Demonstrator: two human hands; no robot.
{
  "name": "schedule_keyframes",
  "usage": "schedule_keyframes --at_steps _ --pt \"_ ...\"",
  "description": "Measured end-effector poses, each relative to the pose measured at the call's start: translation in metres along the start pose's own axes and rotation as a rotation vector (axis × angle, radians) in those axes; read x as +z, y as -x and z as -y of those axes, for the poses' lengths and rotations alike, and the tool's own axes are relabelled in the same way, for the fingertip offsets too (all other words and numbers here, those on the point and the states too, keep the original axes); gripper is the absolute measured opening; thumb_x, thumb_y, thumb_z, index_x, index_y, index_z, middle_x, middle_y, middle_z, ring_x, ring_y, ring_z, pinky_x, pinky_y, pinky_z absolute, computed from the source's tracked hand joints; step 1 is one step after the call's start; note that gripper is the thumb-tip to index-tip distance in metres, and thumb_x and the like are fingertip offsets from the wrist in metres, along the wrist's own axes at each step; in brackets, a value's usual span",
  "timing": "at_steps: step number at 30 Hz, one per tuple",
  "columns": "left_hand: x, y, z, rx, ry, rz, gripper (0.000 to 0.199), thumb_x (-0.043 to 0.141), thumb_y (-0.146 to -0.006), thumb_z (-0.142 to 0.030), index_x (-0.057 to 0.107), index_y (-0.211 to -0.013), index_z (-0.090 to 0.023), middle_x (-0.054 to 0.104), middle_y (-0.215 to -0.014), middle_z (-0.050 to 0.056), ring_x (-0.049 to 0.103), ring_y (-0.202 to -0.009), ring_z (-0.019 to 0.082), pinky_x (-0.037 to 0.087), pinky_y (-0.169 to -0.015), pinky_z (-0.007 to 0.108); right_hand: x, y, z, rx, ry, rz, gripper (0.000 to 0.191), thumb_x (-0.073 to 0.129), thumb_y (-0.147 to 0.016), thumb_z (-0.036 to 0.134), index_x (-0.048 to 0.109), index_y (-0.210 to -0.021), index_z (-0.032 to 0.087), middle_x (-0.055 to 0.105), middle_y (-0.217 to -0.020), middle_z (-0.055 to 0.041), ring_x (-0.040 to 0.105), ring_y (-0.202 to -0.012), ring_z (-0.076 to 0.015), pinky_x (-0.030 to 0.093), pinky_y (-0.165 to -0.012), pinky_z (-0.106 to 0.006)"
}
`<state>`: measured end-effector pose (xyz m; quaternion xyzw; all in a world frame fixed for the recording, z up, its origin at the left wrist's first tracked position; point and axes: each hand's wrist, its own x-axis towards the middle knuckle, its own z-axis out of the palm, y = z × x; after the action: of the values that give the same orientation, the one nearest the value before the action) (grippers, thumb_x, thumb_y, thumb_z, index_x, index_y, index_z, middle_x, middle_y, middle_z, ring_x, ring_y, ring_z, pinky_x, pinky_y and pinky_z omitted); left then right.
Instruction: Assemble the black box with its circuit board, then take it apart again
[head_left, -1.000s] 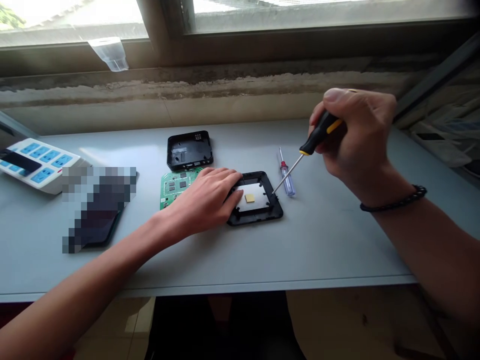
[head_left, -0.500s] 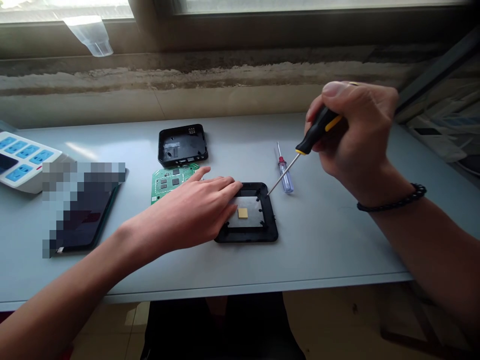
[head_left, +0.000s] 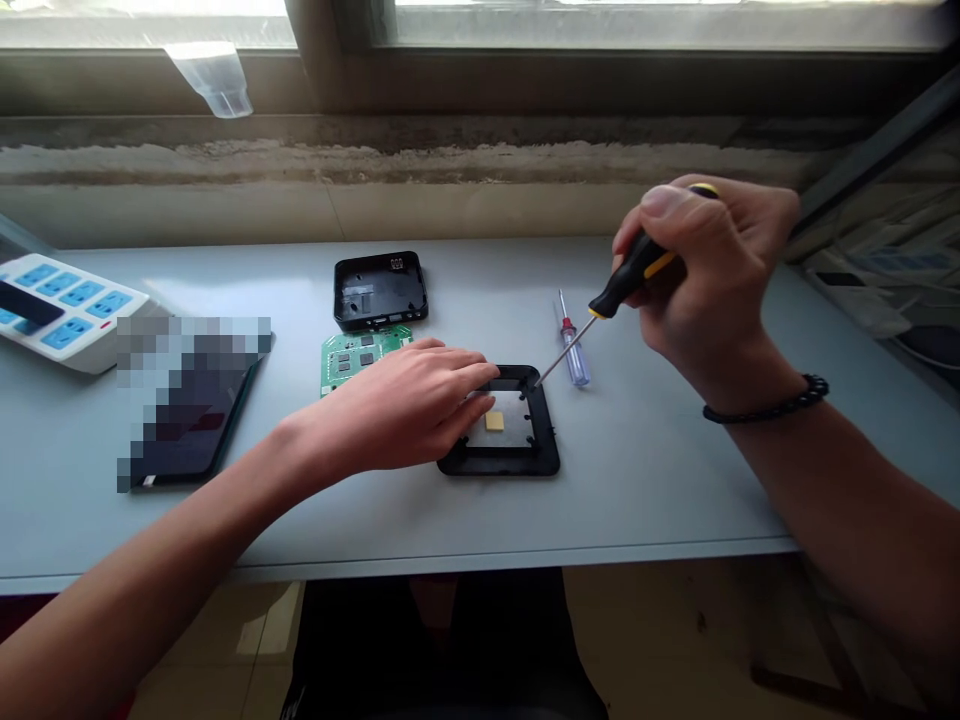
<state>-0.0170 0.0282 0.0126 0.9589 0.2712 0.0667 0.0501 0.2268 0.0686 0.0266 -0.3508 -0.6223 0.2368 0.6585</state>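
Note:
My right hand [head_left: 705, 265] is wrapped round the black and yellow handle of a screwdriver [head_left: 626, 275], whose tip meets the upper right corner of a black frame-shaped casing [head_left: 544, 460]. Inside that casing lies a silvery plate [head_left: 514, 430] with a small yellow square pad [head_left: 494, 422]. The fingers of my left hand [head_left: 420, 405] rest on the casing's left side, stretched out and holding it against the table. Partly under my left hand is a green circuit board [head_left: 343, 360]. Behind the board sits an open black cover [head_left: 381, 290].
A second screwdriver with a clear handle [head_left: 576, 362] lies right of the casing. At the left are a dark phone-like device [head_left: 199, 420], partly pixelated, and a white power strip [head_left: 82, 345] with blue sockets. The table's front edge [head_left: 525, 565] runs below the hands.
The view has shifted slightly, moving the items at the left rightward in the picture. My left thumb and fingers have shifted a little on the casing. The screwdriver tip stays at the same corner.

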Motion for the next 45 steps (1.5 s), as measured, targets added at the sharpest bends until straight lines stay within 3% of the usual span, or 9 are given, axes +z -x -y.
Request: schedule_keyframes --at_steps 5,11,21,33,45 --pt "0.003 0.002 0.005 0.017 -0.015 -0.076 0.029 0.044 -0.109 -0.023 0.072 -0.108 -0.015 0.077 -0.099 0.010 0.074 -0.088 0.022 0.056 -0.088 0.039 0.011 0.000 0.004 -0.050 -0.029 0.052 0.027 0.069 -0.082 0.025 0.064 -0.057 0.017 0.050 -0.048 0.0043 0.040 -0.036 -0.0038 0.023 -0.033 -0.021" --pt "0.003 0.004 0.008 -0.027 -0.007 -0.084 0.027 0.050 -0.107 -0.026 0.074 -0.104 -0.016 0.077 -0.099 0.011 0.076 -0.086 0.024 0.057 -0.085 0.039 0.019 -0.003 0.002 -0.024 -0.023 0.066 0.026 0.069 -0.080 0.027 0.066 -0.056 0.019 0.049 -0.048 0.0039 0.038 -0.036 -0.0051 0.022 -0.031 -0.024" --pt "0.001 0.004 0.010 -0.026 -0.117 -0.015 0.033 0.047 -0.109 -0.026 0.077 -0.102 -0.016 0.077 -0.101 0.009 0.074 -0.085 0.022 0.057 -0.082 0.038 0.004 0.001 -0.015 0.122 -0.049 -0.047 0.025 0.066 -0.075 0.029 0.063 -0.053 0.017 0.044 -0.045 0.0025 0.039 -0.034 -0.0071 0.015 -0.031 -0.024" --pt "0.003 0.003 0.004 -0.019 -0.249 -0.009 0.033 0.049 -0.110 -0.029 0.074 -0.096 -0.013 0.074 -0.100 0.011 0.071 -0.081 0.024 0.054 -0.069 0.037 0.003 0.005 -0.013 0.132 -0.032 -0.059 0.028 0.068 -0.073 0.033 0.062 -0.051 0.018 0.048 -0.046 0.0019 0.038 -0.035 -0.0060 0.016 -0.032 -0.024" --pt "0.011 -0.001 0.007 0.024 -0.147 -0.050 0.036 0.041 -0.111 -0.017 0.074 -0.097 -0.014 0.074 -0.100 0.011 0.071 -0.084 0.023 0.057 -0.084 0.042 0.004 0.009 -0.013 0.088 -0.049 -0.035 0.028 0.070 -0.076 0.032 0.063 -0.052 0.019 0.044 -0.045 0.0029 0.039 -0.035 -0.0067 0.016 -0.035 -0.025"
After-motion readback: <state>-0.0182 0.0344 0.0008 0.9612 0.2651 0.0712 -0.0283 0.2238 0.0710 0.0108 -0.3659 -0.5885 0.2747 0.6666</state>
